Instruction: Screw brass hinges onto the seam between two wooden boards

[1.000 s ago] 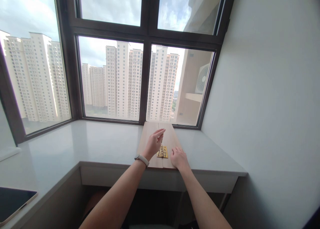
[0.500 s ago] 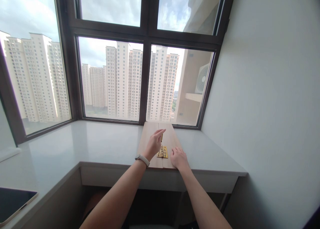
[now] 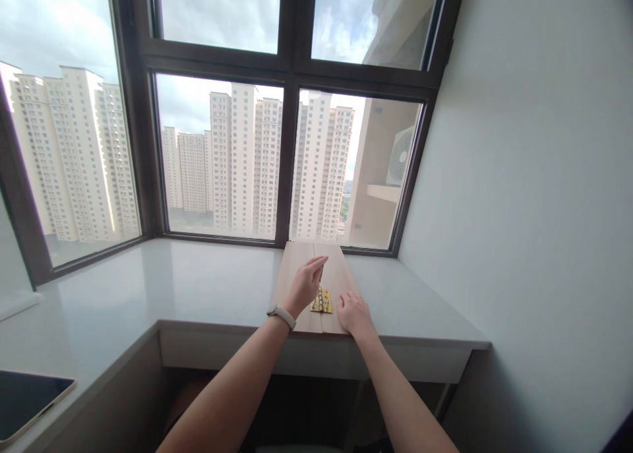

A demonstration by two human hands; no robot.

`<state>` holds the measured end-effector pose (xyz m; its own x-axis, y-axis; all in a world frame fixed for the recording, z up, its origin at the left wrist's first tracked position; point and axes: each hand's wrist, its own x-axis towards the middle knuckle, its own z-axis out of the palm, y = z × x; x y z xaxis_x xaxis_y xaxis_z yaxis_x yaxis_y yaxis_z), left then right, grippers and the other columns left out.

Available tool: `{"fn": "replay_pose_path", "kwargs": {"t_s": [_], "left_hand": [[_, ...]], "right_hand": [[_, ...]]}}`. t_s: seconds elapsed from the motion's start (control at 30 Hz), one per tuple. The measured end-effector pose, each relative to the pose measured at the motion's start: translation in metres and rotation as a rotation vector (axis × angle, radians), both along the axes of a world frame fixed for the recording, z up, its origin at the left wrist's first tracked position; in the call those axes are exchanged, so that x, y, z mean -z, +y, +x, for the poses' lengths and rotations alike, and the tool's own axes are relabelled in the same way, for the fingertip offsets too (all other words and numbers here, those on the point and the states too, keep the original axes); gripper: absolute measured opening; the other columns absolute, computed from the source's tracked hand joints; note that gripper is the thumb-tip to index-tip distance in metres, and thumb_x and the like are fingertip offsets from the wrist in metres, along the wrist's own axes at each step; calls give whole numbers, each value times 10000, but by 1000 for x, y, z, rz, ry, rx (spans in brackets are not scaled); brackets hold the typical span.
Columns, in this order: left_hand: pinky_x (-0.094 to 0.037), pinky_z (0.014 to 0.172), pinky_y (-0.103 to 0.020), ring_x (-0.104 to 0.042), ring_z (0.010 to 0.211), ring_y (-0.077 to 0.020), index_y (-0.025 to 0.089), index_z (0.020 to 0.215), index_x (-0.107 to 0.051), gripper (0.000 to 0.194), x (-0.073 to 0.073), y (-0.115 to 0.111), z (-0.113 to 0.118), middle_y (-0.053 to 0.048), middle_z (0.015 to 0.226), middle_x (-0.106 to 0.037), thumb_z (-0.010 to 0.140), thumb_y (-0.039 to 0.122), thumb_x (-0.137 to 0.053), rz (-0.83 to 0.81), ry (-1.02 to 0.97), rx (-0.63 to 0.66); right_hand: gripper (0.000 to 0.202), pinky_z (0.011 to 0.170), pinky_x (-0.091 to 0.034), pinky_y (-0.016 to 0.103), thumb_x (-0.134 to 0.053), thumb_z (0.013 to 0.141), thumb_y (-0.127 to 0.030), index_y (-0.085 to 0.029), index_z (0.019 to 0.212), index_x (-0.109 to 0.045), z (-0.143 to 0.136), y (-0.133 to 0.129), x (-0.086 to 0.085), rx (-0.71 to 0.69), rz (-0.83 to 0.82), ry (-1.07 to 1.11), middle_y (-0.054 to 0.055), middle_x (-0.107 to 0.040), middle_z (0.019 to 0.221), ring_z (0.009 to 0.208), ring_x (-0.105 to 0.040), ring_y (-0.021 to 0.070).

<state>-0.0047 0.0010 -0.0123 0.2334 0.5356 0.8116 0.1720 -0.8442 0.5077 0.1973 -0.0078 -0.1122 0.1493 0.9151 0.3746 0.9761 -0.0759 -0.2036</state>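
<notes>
Two pale wooden boards (image 3: 333, 258) lie side by side on the white sill, with a narrow seam between them. A gold hinge (image 3: 324, 301) with dark holes lies across the seam near the front edge. Above it my left hand (image 3: 306, 283), with a pale watch on the wrist, is closed on a small dark and gold thing, mostly hidden by the fingers, that I cannot make out. My right hand (image 3: 355, 311) rests on the front of the right board, fingers lightly curled and touching the wood beside the hinge.
The white sill (image 3: 212, 281) runs along the dark window frame (image 3: 289, 156) and turns toward me on the left. A dark-screened tablet (image 3: 30, 403) lies at the lower left. A plain wall (image 3: 534, 176) rises at the right.
</notes>
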Motion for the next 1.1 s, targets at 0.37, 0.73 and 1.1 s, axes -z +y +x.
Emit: {"fn": "replay_pose_path", "kwargs": {"t_s": [0.37, 0.73, 1.1], "left_hand": [[-610, 814, -325, -684, 1059, -208, 257, 1321, -703, 337, 0, -1, -2, -105, 1289, -671, 1068, 294, -484, -2, -13, -23], [-583, 687, -280, -665, 805, -146, 259, 1283, -725, 298, 1, 0, -1, -80, 1115, -687, 1036, 309, -565, -4, -12, -72], [-601, 729, -300, -697, 909, -178, 254, 1300, -712, 308, 2, 0, 0, -92, 1176, -709, 1058, 285, -524, -14, -34, -39]], "right_hand": [[434, 1125, -313, 369, -381, 1027, -315, -224, 1335, -673, -1, 0, -2, 2, -25, 13, 122, -637, 1383, 1328, -503, 259], [413, 1120, -332, 367, -388, 1029, -334, -249, 1297, -691, 1, 3, 2, 4, -11, 4, 112, -653, 1341, 1315, -517, 260], [410, 1109, -330, 362, -384, 1035, -333, -237, 1295, -686, 2, 2, 2, -3, -2, 5, 114, -655, 1340, 1308, -519, 254]]}}
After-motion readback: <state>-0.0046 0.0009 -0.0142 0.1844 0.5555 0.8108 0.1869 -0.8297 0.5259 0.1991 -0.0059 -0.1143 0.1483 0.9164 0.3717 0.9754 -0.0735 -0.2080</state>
